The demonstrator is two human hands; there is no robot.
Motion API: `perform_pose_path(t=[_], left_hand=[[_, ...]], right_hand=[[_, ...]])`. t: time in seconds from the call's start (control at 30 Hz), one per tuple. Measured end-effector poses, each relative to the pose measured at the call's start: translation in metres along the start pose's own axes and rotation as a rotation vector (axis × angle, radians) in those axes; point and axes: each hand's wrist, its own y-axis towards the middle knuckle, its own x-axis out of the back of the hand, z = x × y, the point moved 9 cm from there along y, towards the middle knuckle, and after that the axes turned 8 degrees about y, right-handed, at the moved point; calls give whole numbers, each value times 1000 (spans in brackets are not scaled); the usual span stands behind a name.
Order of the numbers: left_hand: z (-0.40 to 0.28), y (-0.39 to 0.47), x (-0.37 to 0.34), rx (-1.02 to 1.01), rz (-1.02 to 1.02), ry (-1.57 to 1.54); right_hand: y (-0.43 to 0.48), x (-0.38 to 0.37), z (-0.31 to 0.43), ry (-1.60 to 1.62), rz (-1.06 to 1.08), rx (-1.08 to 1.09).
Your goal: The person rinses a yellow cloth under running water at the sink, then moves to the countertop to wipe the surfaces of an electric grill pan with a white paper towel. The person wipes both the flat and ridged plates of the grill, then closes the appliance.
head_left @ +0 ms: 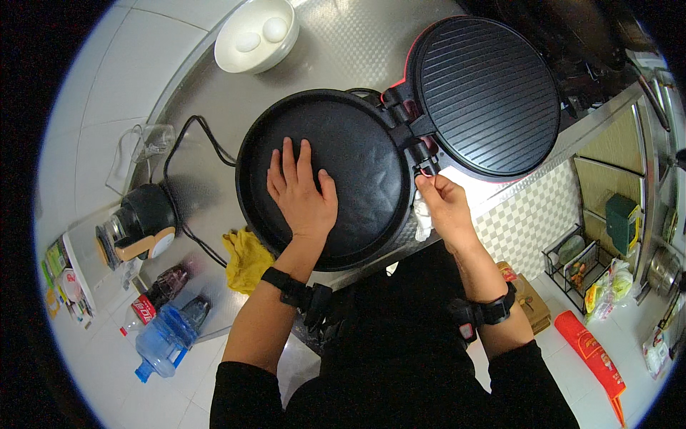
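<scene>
An electric baking pan lies unfolded on the metal counter, its round black lower plate [353, 214] in front of me. The ridged upper plate [487, 96] is swung back to the right on its hinge. My left hand [303, 201] is over the lower plate, palm down with fingers spread and nothing held; it looks laid flat on the surface. Beside the hinge, my right hand [447, 206] pinches a crumpled white cloth [423, 217], perhaps a paper towel. Part of that cloth is hidden by the fingers.
A white bowl [230, 53] with two eggs stands at the back left. Left of the pan are a black cord [169, 155], an electric kettle [144, 214] and a yellow cloth [246, 263]. A cola bottle [161, 289] and blue water jug [166, 340] are lower left; a wire rack [576, 268] is right.
</scene>
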Motion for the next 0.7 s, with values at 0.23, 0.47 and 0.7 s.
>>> perform_pose_path(t=[0.23, 0.47, 0.7], left_hand=[[-1, 1, 0, 1, 2, -11], [-1, 1, 1, -6, -8, -10], [-2, 2, 2, 1, 7, -13]], right_hand=[[-6, 0, 2, 97, 53, 4], [-2, 2, 7, 7, -165, -60], [-6, 2, 13, -175, -151, 97]])
